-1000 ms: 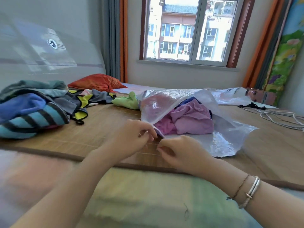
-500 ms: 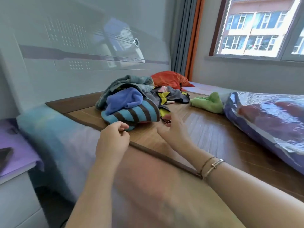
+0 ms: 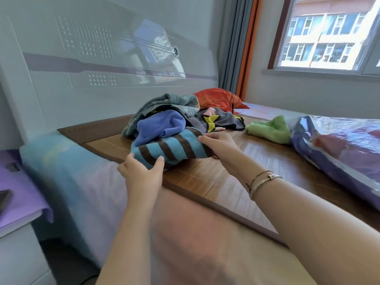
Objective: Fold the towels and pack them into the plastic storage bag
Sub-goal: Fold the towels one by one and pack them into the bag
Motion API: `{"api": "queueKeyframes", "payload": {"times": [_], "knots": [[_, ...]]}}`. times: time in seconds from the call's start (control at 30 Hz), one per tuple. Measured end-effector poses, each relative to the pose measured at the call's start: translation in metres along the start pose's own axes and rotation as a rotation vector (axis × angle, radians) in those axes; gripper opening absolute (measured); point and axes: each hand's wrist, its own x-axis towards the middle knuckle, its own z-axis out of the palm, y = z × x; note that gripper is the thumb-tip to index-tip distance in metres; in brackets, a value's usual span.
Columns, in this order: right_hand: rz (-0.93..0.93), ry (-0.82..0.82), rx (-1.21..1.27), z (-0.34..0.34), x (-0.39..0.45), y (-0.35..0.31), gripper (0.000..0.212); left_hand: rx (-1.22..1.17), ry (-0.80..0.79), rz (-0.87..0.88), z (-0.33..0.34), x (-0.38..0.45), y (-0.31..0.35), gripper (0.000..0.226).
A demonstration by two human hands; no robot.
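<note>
Bamboo mat (image 3: 205, 177) covers the bed below a glossy grey headboard (image 3: 102, 58); a window (image 3: 329, 31) stands at right. On the mat, the blue-and-brown striped towel (image 3: 170, 149) fronts the towel pile (image 3: 164, 116). Left hand (image 3: 141, 171) cups its near edge, fingers spread; right hand (image 3: 218, 142) lies open on its right end. The plastic storage bag (image 3: 339, 151) lies at right.

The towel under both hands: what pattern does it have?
Blue with dark brown stripes, head view.

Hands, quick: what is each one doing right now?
Left hand: open, fingers spread around the near edge of the blue towel with brown stripes.
Right hand: open, resting on the same towel's right end.
</note>
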Motion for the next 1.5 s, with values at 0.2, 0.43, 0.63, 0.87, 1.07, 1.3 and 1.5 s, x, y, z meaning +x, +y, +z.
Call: {"api": "queueKeyframes", "payload": {"times": [0.2,0.43,0.63,0.87,1.07,1.3,1.5], "knots": [[0.008,-0.006,0.143,-0.040,-0.040,-0.028,0.010,-0.427,-0.059,-0.358,0.007,-0.012,0.002,0.083],[0.008,0.157,0.167,-0.105,-0.107,-0.034,0.021,-0.504,-0.382,-0.243,0.028,-0.061,0.029,0.037],[0.053,0.115,0.258,-0.145,-0.153,-0.031,0.044,-0.446,-0.440,-0.028,0.024,-0.087,0.057,0.025],[-0.118,-0.067,0.449,-0.185,-0.209,-0.058,0.072,-0.559,-0.458,0.242,0.010,-0.135,0.103,0.016],[-0.121,-0.005,-0.241,-0.239,-0.272,-0.092,0.063,-0.453,-0.512,0.602,-0.006,-0.182,0.144,0.022],[-0.001,0.018,-0.529,-0.290,-0.335,-0.103,0.028,-0.323,-0.713,0.616,0.009,-0.237,0.182,0.022],[0.026,0.280,0.061,-0.342,-0.379,-0.088,0.035,-0.315,-1.272,0.397,0.029,-0.286,0.177,0.058]]}}
